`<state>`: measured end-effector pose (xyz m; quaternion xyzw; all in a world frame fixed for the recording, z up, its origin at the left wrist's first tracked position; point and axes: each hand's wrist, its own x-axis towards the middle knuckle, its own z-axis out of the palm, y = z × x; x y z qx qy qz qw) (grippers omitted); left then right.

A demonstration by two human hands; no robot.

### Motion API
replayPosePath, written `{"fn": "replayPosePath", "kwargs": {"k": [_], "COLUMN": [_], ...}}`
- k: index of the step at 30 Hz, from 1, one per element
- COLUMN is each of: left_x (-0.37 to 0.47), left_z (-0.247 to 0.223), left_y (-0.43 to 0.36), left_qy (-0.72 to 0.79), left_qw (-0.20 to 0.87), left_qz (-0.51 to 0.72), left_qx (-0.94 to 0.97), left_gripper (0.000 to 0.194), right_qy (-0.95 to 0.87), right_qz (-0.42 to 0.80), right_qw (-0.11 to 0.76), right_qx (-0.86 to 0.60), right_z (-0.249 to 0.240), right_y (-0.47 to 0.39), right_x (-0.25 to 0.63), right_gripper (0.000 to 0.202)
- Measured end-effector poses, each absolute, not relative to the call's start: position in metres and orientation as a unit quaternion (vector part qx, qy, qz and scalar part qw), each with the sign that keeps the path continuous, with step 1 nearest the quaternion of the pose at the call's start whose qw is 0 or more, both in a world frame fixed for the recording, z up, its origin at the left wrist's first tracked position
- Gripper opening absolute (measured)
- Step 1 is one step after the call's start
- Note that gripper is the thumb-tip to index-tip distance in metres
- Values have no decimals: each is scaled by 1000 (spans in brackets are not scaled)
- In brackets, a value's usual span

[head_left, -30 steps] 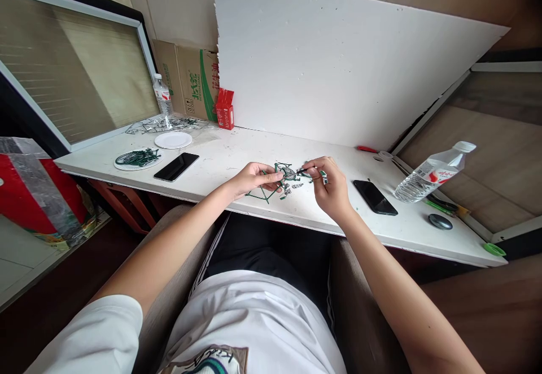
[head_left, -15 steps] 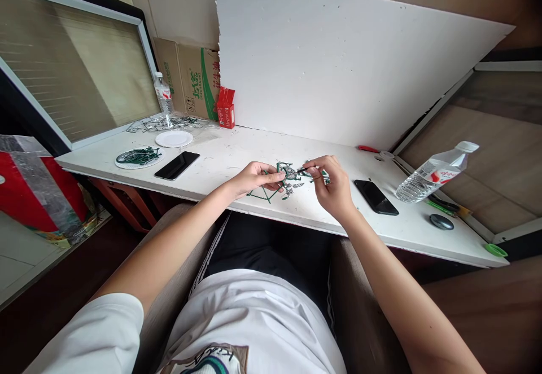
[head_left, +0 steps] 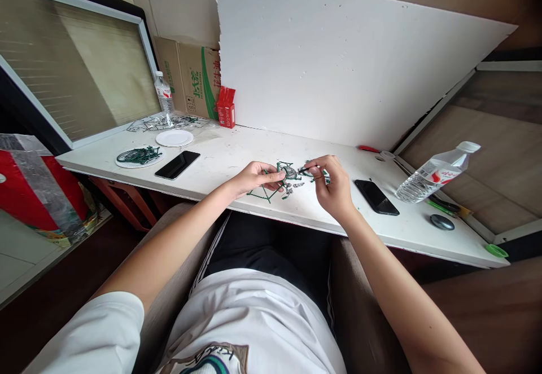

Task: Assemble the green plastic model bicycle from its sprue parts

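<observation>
My left hand (head_left: 255, 177) is closed, thumb on top, on a small round openwork piece (head_left: 290, 172), dark green and grey with spoke-like lines. Its exact kind is too fine to make out. In a pinch between thumb and fingers, my right hand (head_left: 332, 185) has a thin dark stick-like piece (head_left: 305, 169), its tip close to the round piece's right side. Whether they touch is unclear. A thin green frame (head_left: 265, 196) lies under and beside my left hand. Small grey and green parts (head_left: 288, 191) sit just below the round piece. More green parts (head_left: 324, 173) are partly hidden behind my right hand.
A plate of green parts (head_left: 139, 163), a white plate (head_left: 174, 137) and a phone (head_left: 177, 165) lie to the left. On the right are another phone (head_left: 376, 197), a water bottle (head_left: 438, 172) and a dark rounded object (head_left: 441, 221). A white board (head_left: 339, 52) leans behind.
Both hands stay almost in place. The thin dark piece in my right hand has shifted slightly, and the round piece looks slightly turned.
</observation>
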<state>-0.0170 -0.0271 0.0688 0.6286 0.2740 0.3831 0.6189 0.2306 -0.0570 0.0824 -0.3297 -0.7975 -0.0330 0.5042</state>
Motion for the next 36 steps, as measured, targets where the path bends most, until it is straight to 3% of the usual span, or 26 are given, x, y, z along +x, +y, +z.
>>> {"fn": "replayPosePath", "kwargs": {"k": [23,36], "left_x": [-19,-19], "left_z": [60,57], "left_y": [-20,-18], "left_qy": [269,279], "left_qw": [611,599], "left_qz": [378,370], "left_qx": [642,653], "left_gripper": [52,53], "right_qy": [-800,-804], "right_qz": [-12,-8], "right_qw": [502,471], "right_qx": [-327,-362], "right_z": [84,82], "right_y": [-57,-53], "right_x": [231,237], "right_gripper": [21,31]}}
